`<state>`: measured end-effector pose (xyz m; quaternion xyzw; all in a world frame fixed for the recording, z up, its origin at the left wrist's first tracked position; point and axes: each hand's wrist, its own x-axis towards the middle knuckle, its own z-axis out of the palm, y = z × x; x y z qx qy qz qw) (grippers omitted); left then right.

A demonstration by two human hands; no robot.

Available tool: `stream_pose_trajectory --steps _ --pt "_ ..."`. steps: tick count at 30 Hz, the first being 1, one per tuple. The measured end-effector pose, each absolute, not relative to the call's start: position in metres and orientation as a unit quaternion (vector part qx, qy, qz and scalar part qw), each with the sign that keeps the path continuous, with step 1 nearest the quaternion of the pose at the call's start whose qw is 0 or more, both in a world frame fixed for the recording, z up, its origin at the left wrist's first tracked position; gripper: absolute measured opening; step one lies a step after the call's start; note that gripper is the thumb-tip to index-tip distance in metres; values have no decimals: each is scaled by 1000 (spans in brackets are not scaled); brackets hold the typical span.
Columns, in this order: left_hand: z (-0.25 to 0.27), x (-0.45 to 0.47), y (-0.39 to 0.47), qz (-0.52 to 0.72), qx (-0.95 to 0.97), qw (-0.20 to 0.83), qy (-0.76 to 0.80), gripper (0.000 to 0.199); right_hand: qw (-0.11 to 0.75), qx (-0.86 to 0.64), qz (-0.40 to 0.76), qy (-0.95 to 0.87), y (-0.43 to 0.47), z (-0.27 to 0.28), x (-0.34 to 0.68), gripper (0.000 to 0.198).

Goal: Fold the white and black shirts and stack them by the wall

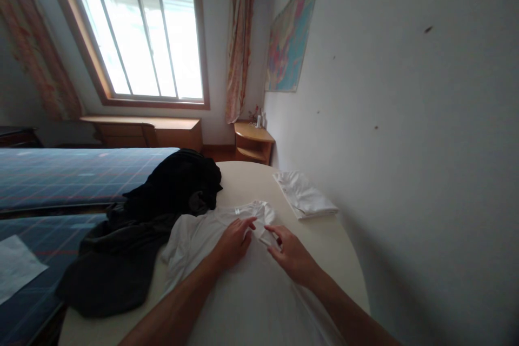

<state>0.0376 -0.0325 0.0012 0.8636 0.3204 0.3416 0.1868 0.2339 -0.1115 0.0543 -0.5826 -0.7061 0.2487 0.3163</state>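
A white T-shirt [247,303] lies spread on a cream round-ended table [239,178], its collar toward the far side. My left hand [235,240] rests on the shirt just below the collar, fingers stretched out and apart. On the right shoulder part of the shirt is my right hand [292,254]. Its thumb and fingers are apart at a small raised fold of the fabric, with no grip to be seen. The shirt's left sleeve lies beside the dark clothes, and my forearms cover part of both sides of the shirt.
A folded white garment [306,194] lies by the wall at the right. Black and dark grey clothes [178,184] are heaped along the table's left edge. Beds with blue plaid covers [81,173] stand at the left, with a white sheet [18,265] on the nearer one.
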Motion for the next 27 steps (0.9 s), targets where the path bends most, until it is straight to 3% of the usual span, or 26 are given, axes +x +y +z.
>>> stream_pose_trajectory --steps 4,8,12,16,19,23,27 --pt "3 38 -33 327 876 161 317 46 267 -533 291 -749 -119 37 227 74" --pt "10 40 -38 290 902 122 296 42 249 -526 297 -757 -126 36 233 72" --pt "14 40 -41 275 918 97 270 46 229 -580 255 -739 -137 47 236 49" --pt "13 40 -42 256 932 77 246 60 156 -653 207 -712 -150 57 239 23" --pt "12 41 -42 254 931 70 253 60 112 -680 192 -698 -157 63 239 10" --pt "12 42 -41 286 915 94 269 50 142 -680 198 -691 -163 69 229 17" --pt "13 42 -41 329 884 125 309 35 208 -611 288 -707 -168 75 214 27"
